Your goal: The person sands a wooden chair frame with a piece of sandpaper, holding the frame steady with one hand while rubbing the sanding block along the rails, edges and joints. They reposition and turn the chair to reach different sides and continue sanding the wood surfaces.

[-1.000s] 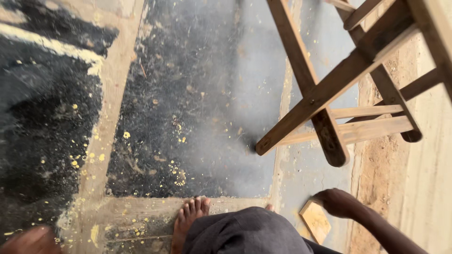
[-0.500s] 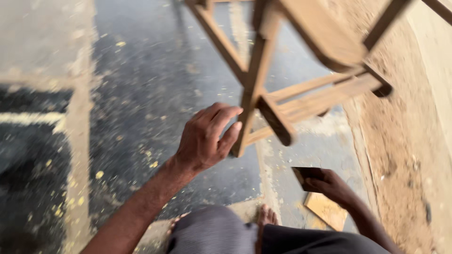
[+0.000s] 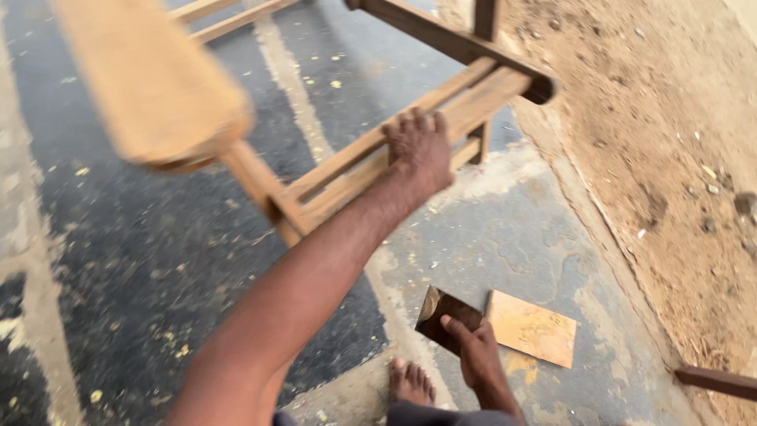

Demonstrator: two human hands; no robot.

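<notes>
Dark, cracked floor (image 3: 158, 260) strewn with yellow sawdust, edged by a strip of sandy earth (image 3: 670, 158) well to the right of both hands. Tipped over the floor, a wooden stool frame (image 3: 331, 170), its blurred seat (image 3: 150, 87) up and to the left of the left hand, its rails running long from lower left to upper right. Left hand (image 3: 416, 150) at full arm's reach, fingers closed over the paired lower rails, gripping them. Right hand (image 3: 471, 351) much nearer the body, low on the floor, fingers curled on a dark flat sheet, perhaps sandpaper (image 3: 445, 315). Just right of that hand, touching the sheet, a flat pale wooden block (image 3: 532, 327). Just left of it, a bare foot (image 3: 410, 383). Far lower right, a separate length of wood (image 3: 717, 383).
</notes>
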